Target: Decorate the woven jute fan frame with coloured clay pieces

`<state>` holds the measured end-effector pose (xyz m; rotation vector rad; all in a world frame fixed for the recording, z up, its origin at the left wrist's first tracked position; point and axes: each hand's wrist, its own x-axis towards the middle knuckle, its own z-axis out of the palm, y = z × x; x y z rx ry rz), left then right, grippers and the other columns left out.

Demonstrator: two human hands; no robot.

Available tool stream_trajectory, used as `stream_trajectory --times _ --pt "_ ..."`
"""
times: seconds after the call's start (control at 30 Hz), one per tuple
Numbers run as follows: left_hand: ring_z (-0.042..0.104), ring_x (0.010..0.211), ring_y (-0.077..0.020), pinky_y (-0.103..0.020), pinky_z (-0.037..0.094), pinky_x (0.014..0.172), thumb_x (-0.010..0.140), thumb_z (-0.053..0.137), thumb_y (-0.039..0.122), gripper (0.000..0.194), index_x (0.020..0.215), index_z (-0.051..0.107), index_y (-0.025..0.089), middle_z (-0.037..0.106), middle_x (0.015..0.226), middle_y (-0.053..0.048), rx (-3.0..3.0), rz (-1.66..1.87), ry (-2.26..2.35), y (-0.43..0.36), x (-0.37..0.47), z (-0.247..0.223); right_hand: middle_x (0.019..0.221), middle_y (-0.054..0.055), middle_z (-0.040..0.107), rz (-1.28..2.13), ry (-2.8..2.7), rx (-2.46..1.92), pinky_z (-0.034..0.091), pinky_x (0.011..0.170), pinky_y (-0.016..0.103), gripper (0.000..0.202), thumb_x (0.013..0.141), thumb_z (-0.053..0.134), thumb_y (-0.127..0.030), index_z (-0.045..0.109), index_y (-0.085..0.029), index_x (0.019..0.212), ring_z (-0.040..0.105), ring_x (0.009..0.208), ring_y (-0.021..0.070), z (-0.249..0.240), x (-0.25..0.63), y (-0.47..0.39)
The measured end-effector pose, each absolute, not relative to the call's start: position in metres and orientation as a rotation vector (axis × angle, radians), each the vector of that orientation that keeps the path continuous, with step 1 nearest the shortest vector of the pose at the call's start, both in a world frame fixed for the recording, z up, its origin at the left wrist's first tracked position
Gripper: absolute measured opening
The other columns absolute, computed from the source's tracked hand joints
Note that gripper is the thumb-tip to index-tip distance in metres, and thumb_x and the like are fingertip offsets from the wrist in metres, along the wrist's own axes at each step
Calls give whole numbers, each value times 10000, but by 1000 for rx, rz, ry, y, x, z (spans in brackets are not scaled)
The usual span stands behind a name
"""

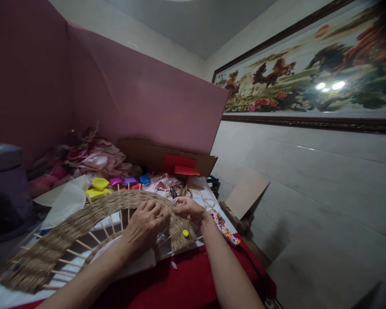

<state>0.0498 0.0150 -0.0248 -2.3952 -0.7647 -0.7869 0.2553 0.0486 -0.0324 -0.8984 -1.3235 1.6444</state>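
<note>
A fan-shaped arch woven from brown twisted cord (93, 210) lies across the table, with thin wooden sticks (83, 244) poking out along both edges. My left hand (148, 221) is closed over the weave right of the middle, its fingers bent and pinching the cord; the fingertips are partly hidden. Beside it, my right hand (189, 209) pinches at the upper edge, close to a stick end and a tiny blue-green spot. What lies between its fingers is hard to see. A round yellow piece (185, 233) sits on the weave's right end, below my right hand.
Yellow packets (99, 184), a purple packet (129, 182) and a blue packet (144, 179) lie behind the arch. White pleated fans (69, 199) are at left. A flower-patterned tool (225, 229) rests right, by the red cloth (180, 279). Cardboard (141, 150) stands behind.
</note>
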Motion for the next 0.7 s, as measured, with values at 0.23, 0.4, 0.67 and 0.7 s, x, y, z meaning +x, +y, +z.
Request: stream_trajectory --times 0.23,0.4,0.67,0.7 --pt "483 842 -245 -385 414 733 742 485 62 357 1048 622 184 596 865 -94 -2506 -1036 -894 18 47 -25 646 -29 615 1600 -1355 -968 421 579 194 490 459 834 -295 621 -135 870 563 573 84 -29 253 46" --pt "564 873 -205 -344 458 766 687 419 46 316 891 625 170 621 918 -63 -2532 -1846 -1224 27 33 -17 733 2 629 1418 -1421 -1147 364 496 176 425 579 757 -414 617 -151 882 541 567 83 -28 252 45" --pt "603 582 -138 -233 470 532 587 760 386 405 873 641 124 651 683 -41 -2427 -3038 -1881 7 12 -9 659 10 604 844 -1467 -1405 392 533 223 125 711 643 -275 591 -163 695 535 593 125 -22 252 45" --pt "574 532 -113 -202 438 477 588 766 385 420 892 652 120 632 634 -26 -2405 -3177 -1899 6 11 -10 721 25 616 749 -1463 -1402 409 590 234 91 707 642 -244 599 -164 698 557 683 144 -17 249 41"
